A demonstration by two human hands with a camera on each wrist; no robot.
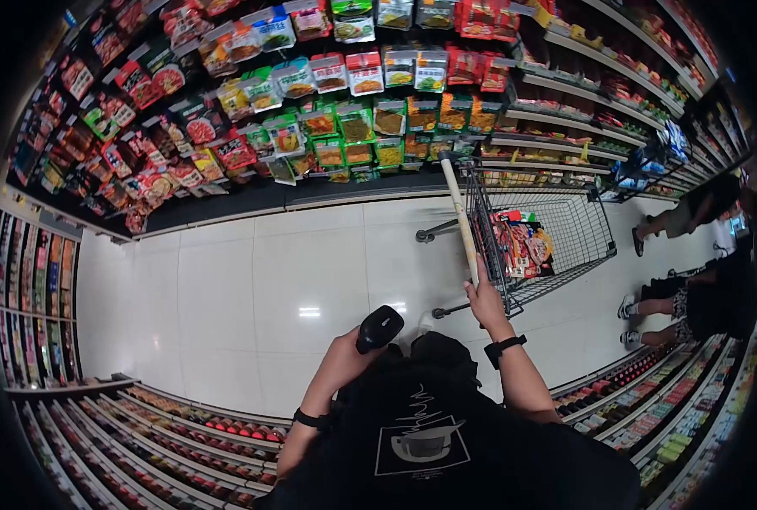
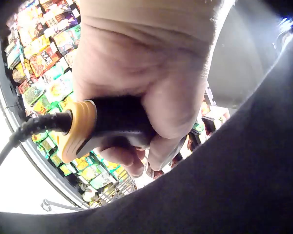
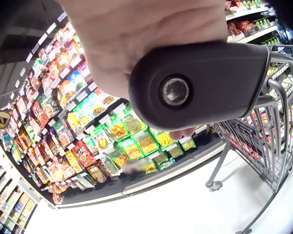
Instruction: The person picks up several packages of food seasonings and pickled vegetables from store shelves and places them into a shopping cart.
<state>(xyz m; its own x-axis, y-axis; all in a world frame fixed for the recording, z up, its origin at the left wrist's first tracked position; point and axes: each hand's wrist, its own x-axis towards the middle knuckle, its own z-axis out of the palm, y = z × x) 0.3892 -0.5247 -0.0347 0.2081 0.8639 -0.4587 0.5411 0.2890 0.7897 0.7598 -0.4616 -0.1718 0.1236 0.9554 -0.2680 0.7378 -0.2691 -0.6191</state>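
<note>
My left hand (image 1: 343, 360) grips a black handheld barcode scanner (image 1: 380, 328) in front of my body. In the left wrist view the fingers wrap round its dark grip, and a cable runs out of its yellow-banded end (image 2: 80, 129). With my right hand (image 1: 486, 304) I hold the near end of the push handle (image 1: 459, 212) of a wire shopping cart (image 1: 587, 212). Up close in the right wrist view, the dark end cap (image 3: 210, 83) of that handle covers much of the fingers. Red and multicoloured food packets (image 1: 523, 246) lie in the cart's basket.
A long shelf of hanging food packets (image 1: 336, 119) runs along the far side of the tiled aisle (image 1: 225, 280). Shelves of jars (image 1: 217, 425) stand close behind me. At the right, beyond the cart, two people (image 1: 693, 297) are in the aisle.
</note>
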